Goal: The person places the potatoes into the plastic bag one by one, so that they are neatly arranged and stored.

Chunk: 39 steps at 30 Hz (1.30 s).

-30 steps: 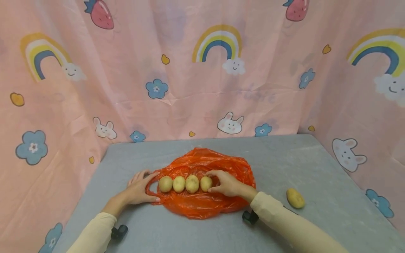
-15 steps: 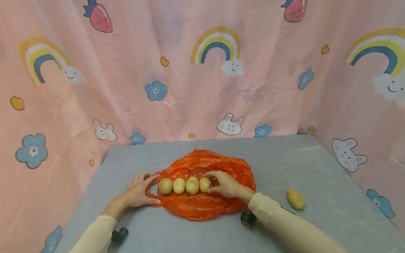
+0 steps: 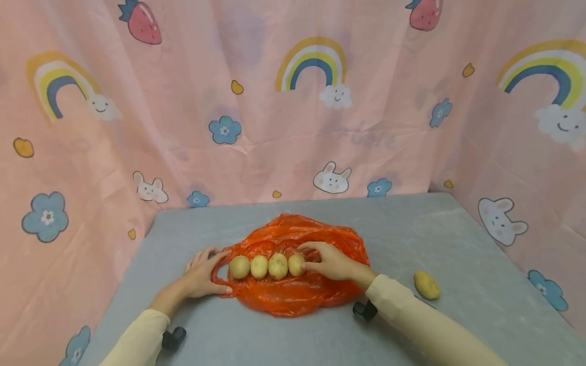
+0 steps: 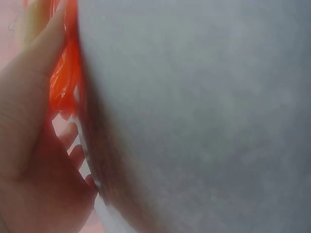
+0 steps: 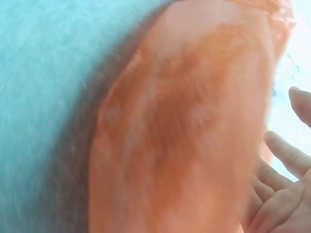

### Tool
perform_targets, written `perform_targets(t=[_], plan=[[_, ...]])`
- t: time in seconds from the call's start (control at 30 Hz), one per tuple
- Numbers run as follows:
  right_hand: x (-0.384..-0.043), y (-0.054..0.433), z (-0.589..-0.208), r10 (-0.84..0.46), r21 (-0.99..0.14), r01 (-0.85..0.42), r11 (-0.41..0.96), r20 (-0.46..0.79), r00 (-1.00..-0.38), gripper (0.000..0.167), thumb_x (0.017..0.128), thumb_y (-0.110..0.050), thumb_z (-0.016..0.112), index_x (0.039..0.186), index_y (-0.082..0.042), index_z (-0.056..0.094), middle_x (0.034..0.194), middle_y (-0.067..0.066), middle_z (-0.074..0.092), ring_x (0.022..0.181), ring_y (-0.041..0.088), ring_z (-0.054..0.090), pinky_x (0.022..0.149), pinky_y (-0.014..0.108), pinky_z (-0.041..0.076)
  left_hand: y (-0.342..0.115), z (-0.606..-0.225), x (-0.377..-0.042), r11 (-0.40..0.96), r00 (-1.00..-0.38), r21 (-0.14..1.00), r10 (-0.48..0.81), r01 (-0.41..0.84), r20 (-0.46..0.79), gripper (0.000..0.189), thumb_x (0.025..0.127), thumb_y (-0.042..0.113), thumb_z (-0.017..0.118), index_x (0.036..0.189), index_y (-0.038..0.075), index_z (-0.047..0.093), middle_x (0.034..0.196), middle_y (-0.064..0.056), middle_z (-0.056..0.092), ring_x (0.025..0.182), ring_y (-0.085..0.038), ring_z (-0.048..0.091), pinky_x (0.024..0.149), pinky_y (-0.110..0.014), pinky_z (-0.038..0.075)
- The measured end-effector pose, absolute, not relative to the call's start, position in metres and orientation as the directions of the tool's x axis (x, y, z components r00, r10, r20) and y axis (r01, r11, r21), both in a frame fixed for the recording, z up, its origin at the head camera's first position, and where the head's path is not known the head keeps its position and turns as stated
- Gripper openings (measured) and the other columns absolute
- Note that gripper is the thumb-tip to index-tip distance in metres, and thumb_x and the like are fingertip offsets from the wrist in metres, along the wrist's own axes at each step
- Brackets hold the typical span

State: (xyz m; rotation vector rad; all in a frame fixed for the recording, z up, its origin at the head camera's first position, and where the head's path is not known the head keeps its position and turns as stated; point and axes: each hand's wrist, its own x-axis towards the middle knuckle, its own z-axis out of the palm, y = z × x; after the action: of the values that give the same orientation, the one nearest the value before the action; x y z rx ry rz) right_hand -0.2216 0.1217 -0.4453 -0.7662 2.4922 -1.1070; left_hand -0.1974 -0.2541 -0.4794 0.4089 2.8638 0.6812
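In the head view several potatoes (image 3: 277, 266) stand side by side in a row on a spread orange plastic bag (image 3: 284, 300). My left hand (image 3: 201, 276) rests at the bag's left end, thumb and fingers spread about its handle loop; in the left wrist view the thumb lies against the orange plastic (image 4: 64, 82). My right hand (image 3: 330, 261) is beside the rightmost potato (image 3: 296, 265), its thumb tip at the potato's edge and its fingers loosely extended. The right wrist view shows that hand's fingers (image 5: 286, 153) spread apart, with the blurred bag alongside.
A single oblong potato (image 3: 427, 284) lies on the grey table (image 3: 384, 330), right of the bag and close to my right sleeve. A pink patterned curtain (image 3: 270, 162) rises behind the table and along both sides.
My right hand has eased slightly to the right, its fingers loosening from the rightmost potato. The left hand, the bag and the row of potatoes look unmoved.
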Motion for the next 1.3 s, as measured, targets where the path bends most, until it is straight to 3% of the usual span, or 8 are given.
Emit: perform_targets(t=[0.2, 0.43, 0.7, 0.87, 1.1, 1.3], plan=[[-0.215, 0.133, -0.43, -0.541, -0.753, -0.338, 0.564, -0.028, -0.841, 0.046, 0.099, -0.028, 0.066, 0.139, -0.006, 0.057, 0.137, 0.015, 0.063, 0.13, 0.034, 0.056, 0.108, 0.057, 0.046, -0.255, -0.477, -0.197, 0.866, -0.948, 0.446, 0.301, 0.226, -0.103, 0.1, 0.071, 0.055, 0.087, 0.153, 0.017, 0.044, 0.152, -0.025, 0.035, 0.14, -0.05, 0.029, 0.108, -0.075, 0.023], [-0.203, 0.157, -0.424, -0.54, -0.774, -0.368, 0.516, 0.04, -0.841, 0.048, 0.099, -0.029, 0.066, 0.138, -0.003, 0.057, 0.138, 0.02, 0.061, 0.119, 0.038, 0.062, 0.097, 0.052, 0.054, -0.254, -0.482, -0.196, 0.87, -0.945, 0.441, 0.302, 0.22, -0.125, 0.101, 0.071, 0.057, 0.086, 0.154, 0.019, 0.043, 0.155, -0.025, 0.033, 0.142, -0.05, 0.028, 0.109, -0.074, 0.024], [-0.196, 0.185, -0.417, -0.526, -0.786, -0.383, 0.485, 0.088, -0.846, 0.043, 0.1, -0.024, 0.065, 0.136, -0.001, 0.058, 0.136, 0.024, 0.06, 0.111, 0.033, 0.063, 0.092, 0.047, 0.055, -0.257, -0.48, -0.193, 0.87, -0.949, 0.445, 0.292, 0.212, -0.118, 0.1, 0.071, 0.056, 0.087, 0.153, 0.018, 0.044, 0.154, -0.024, 0.034, 0.142, -0.05, 0.028, 0.109, -0.074, 0.023], [-0.192, 0.203, -0.413, -0.496, -0.77, -0.395, 0.501, 0.118, -0.86, 0.042, 0.1, -0.021, 0.064, 0.136, 0.0, 0.058, 0.137, 0.024, 0.06, 0.111, 0.034, 0.064, 0.093, 0.05, 0.054, -0.257, -0.478, -0.194, 0.87, -0.949, 0.445, 0.293, 0.215, -0.115, 0.099, 0.072, 0.055, 0.086, 0.153, 0.018, 0.043, 0.155, -0.026, 0.033, 0.142, -0.051, 0.028, 0.11, -0.074, 0.022], [-0.188, 0.229, -0.407, -0.446, -0.737, -0.379, 0.559, 0.117, -0.887, 0.043, 0.1, -0.021, 0.064, 0.137, -0.001, 0.057, 0.134, 0.02, 0.064, 0.107, 0.028, 0.065, 0.087, 0.031, 0.055, -0.258, -0.477, -0.196, 0.879, -0.95, 0.428, 0.288, 0.212, -0.12, 0.101, 0.071, 0.056, 0.087, 0.154, 0.018, 0.043, 0.154, -0.025, 0.034, 0.142, -0.05, 0.028, 0.111, -0.074, 0.022], [-0.186, 0.259, -0.407, -0.407, -0.697, -0.352, 0.625, 0.093, -0.909, 0.042, 0.101, -0.023, 0.062, 0.139, -0.005, 0.057, 0.135, 0.018, 0.063, 0.105, 0.019, 0.065, 0.084, 0.027, 0.054, -0.256, -0.479, -0.2, 0.881, -0.944, 0.416, 0.304, 0.227, -0.129, 0.102, 0.071, 0.059, 0.085, 0.155, 0.019, 0.041, 0.156, -0.024, 0.033, 0.142, -0.05, 0.029, 0.112, -0.074, 0.023]])
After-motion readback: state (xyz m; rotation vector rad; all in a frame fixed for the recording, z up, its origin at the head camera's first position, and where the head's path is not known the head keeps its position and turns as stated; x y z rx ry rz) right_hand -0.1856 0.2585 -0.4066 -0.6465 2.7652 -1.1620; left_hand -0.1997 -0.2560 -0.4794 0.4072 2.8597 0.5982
